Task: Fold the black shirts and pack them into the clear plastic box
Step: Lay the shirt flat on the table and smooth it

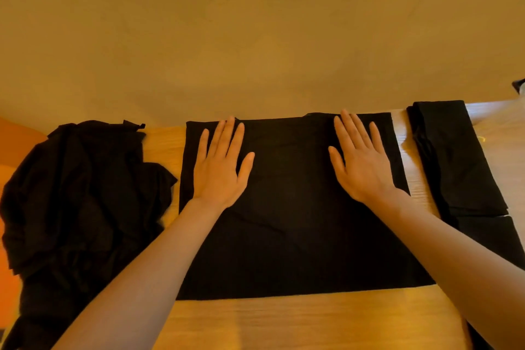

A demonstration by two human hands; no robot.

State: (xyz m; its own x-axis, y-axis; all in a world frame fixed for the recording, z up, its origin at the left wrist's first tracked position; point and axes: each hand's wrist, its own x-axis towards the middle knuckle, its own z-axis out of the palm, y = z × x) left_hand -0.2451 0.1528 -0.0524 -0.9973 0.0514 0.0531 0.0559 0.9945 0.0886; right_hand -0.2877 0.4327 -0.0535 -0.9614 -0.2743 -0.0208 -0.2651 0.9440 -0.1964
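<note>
Because the black shirt (pixel 289 202) at the middle of the wooden table (pixel 284 321) has to lie smooth before I turn it over itself again, I have both palms flat on its upper part: my left hand (pixel 220 163) toward ten o'clock on the cloth, my right hand (pixel 362 160) toward two o'clock, fingers straight and spread, pressing rather than gripping anything. The shirt reads as a broad, nearly square panel with clean side edges, so I judge its sleeves are already tucked in and a lengthwise or crosswise fold comes next. Its fabric looks like soft, matte knit, limp enough to hold a crease only under pressure, and faint wrinkles run across the middle. At nine o'clock sits a rumpled heap of black shirts (pixel 82 202), loose and lumpy, kept close at hand as the supply I draw from. At three o'clock lie the folded shirts (pixel 457 159), narrow flat rectangles stacked neatly, parked there, I judge, until they go into the box. A pale glint at the far right edge may be the clear plastic box, but I cannot tell. The table is warm-toned with visible grain.
</note>
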